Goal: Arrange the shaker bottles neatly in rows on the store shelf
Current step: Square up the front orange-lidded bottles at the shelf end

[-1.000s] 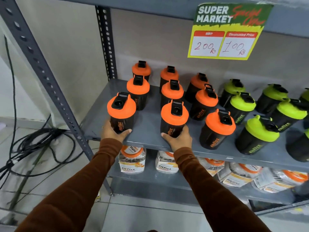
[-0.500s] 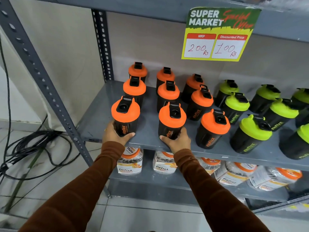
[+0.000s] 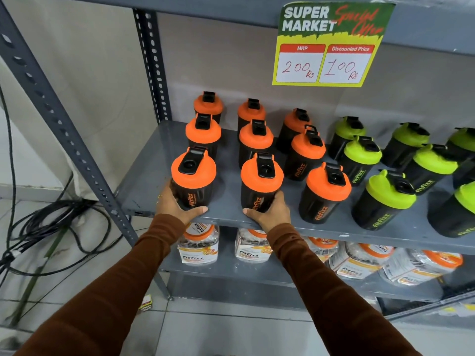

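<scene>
Black shaker bottles stand on the grey shelf (image 3: 144, 181). Several have orange lids, on the left, in three columns. Several have green lids (image 3: 390, 191), on the right. My left hand (image 3: 174, 206) grips the base of the front-left orange-lidded bottle (image 3: 192, 176). My right hand (image 3: 267, 211) wraps the base of the front-middle orange-lidded bottle (image 3: 261, 181). Both bottles stand upright near the shelf's front edge. A third front orange bottle (image 3: 326, 191) stands free to the right.
A price sign (image 3: 329, 44) hangs from the shelf above. Jars with orange lids (image 3: 198, 242) lie on the lower shelf. A perforated upright (image 3: 59, 119) frames the left side. Black cables (image 3: 46, 227) lie on the tiled floor at left.
The front-left bottle has shifted right and a little back on the shelf with my left hand, closer in line with its column. My right hand stays on the middle bottle.
</scene>
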Tool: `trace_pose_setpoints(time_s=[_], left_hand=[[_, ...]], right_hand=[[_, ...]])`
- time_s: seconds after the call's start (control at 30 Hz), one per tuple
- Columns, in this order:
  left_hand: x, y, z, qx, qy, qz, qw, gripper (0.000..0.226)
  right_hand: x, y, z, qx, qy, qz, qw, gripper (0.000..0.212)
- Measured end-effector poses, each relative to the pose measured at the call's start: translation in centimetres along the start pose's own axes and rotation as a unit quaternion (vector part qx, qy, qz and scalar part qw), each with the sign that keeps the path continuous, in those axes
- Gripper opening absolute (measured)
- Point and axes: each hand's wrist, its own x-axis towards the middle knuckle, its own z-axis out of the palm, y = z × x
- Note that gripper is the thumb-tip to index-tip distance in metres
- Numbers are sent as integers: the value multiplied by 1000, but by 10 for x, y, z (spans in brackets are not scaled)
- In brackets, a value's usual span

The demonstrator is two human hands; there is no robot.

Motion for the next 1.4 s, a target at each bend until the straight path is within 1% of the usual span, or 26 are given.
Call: trace_pose_setpoints(time_s=[0.07,0.17,0.23,0.4,0.7,0.87,0.97,1.03,1.17,1.3,1.4], left_hand=[[5,0,-5,-2,-27,3,1000,87],[7,0,-9,13,-71,-5,997,75],[8,-1,-9,18,-81,-12,996,70],[8,-2,-8,0,-75,-24,997,68],[6,-2,-8,8,-75,-16,997,68],[6,-5,-10,30,-88,-6,996,72],[6,-5,-11,37,-95,-3,995,74],[6,-5,-11,42,-95,-5,995,74],[8,-5,-11,44,-96,-9,994,71],[8,-7,-10,42,-101,-9,994,65],[10,-9,-9,45,-97,-6,994,64]], right_hand=[[0,-1,-2,-2,-1,0,1000,73],[-1,-2,-2,-6,-1,2,1000,69],[-2,-2,-2,-7,2,0,1000,67],[-3,-1,-2,-6,4,-5,1000,67],[-3,0,0,-8,-2,-12,1000,70],[-4,4,-3,-7,-13,-34,999,85],[-7,10,-3,7,-20,-38,999,94],[-7,12,-3,8,-20,-33,999,97],[-2,9,-2,9,-23,-9,1000,94],[2,8,2,16,-2,12,1000,88],[2,7,3,9,5,19,1000,86]])
